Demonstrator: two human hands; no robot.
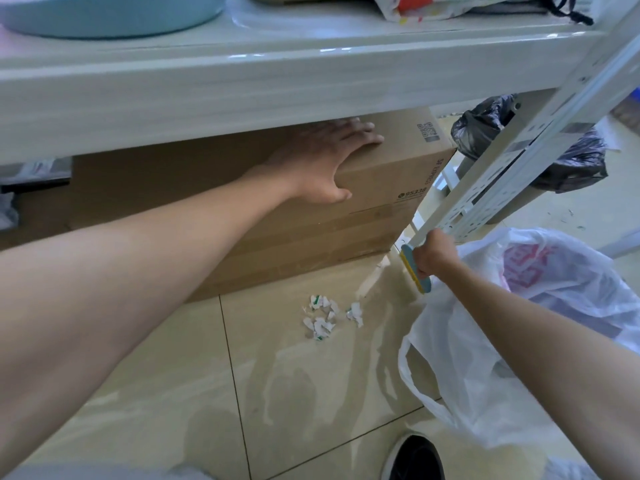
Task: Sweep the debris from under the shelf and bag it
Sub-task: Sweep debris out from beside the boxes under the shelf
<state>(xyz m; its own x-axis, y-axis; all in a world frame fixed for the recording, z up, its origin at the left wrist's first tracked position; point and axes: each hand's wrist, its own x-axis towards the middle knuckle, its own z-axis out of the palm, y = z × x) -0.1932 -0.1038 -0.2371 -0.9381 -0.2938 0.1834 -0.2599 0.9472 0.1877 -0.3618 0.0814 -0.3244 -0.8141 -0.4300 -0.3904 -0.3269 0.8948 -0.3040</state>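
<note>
Torn white paper scraps (325, 317) with green marks lie in a small heap on the beige floor tile, just in front of a cardboard box (381, 188) under the white shelf (242, 77). My left hand (322, 157) lies flat on the box's top front edge, fingers spread over it and thumb on the front face. My right hand (434, 252) is closed around a small blue and yellow brush (414, 268), right of the box at the shelf's upright. A white plastic bag (519, 341) with red print hangs open at my right forearm; which hand holds it is hidden.
A perforated white shelf upright (502, 161) slants down to my right hand. A black rubbish bag (568, 157) sits behind it. A light blue basin (110, 12) and printed bags rest on the shelf top. My black shoe (415, 459) is at the bottom edge.
</note>
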